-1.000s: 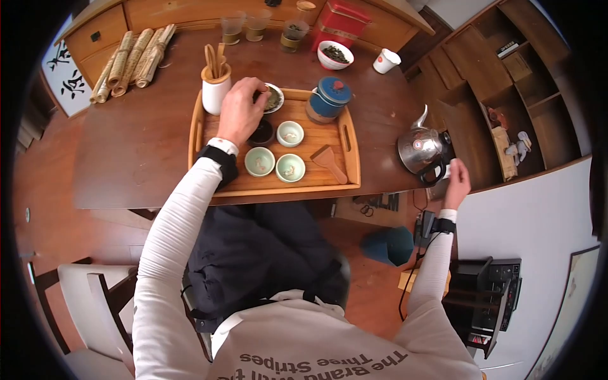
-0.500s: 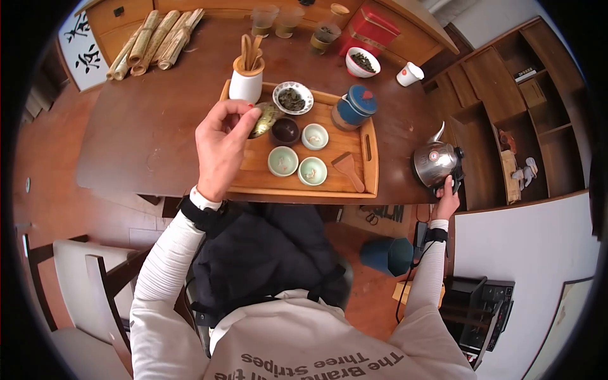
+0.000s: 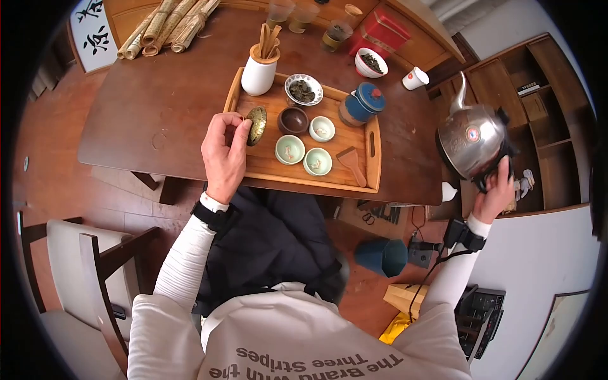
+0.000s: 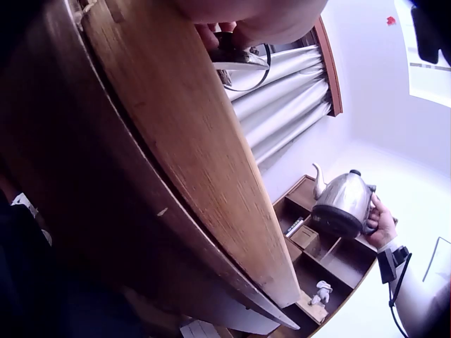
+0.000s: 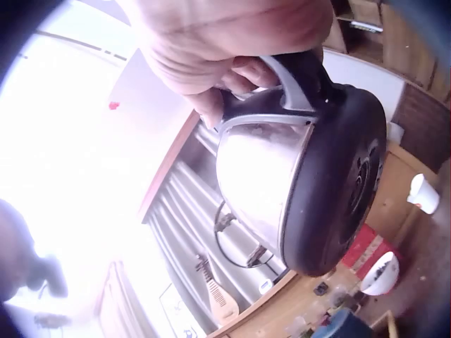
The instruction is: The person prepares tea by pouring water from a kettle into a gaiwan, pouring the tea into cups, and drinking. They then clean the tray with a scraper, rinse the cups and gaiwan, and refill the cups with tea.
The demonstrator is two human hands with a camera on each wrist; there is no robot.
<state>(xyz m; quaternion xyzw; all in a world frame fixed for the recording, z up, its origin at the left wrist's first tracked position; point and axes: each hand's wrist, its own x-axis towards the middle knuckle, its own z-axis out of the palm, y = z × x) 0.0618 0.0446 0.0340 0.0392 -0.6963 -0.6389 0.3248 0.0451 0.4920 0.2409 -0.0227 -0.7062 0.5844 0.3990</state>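
Pinched between the thumb and fingers of my left hand (image 3: pixel 225 152), a gold-patterned lid (image 3: pixel 257 126) is held on edge over the tray's left side. Leaf-filled patterned bowl (image 3: pixel 303 90) stands uncovered behind a dark cup (image 3: pixel 293 120). Three pale green cups (image 3: pixel 289 149) are beside it on the wooden tray (image 3: pixel 304 182). My right hand (image 3: pixel 496 193) grips the black handle of a steel kettle (image 3: pixel 472 140), raised off the table at the right; in the right wrist view the kettle (image 5: pixel 257 169) shows its black base, fingers curled round the handle.
A white tool holder (image 3: pixel 258 75), a blue-lidded pot (image 3: pixel 362 104) and a wooden scraper (image 3: pixel 352 166) are on the tray. Behind it stand a white bowl of leaves (image 3: pixel 371 63), a red box (image 3: pixel 380 33), a paper cup (image 3: pixel 415 78) and several bamboo scrolls (image 3: pixel 166 25).
My left hand has lifted the lid off the patterned bowl and moved it toward the tray's left side. The right hand has taken hold of the kettle and raised it.
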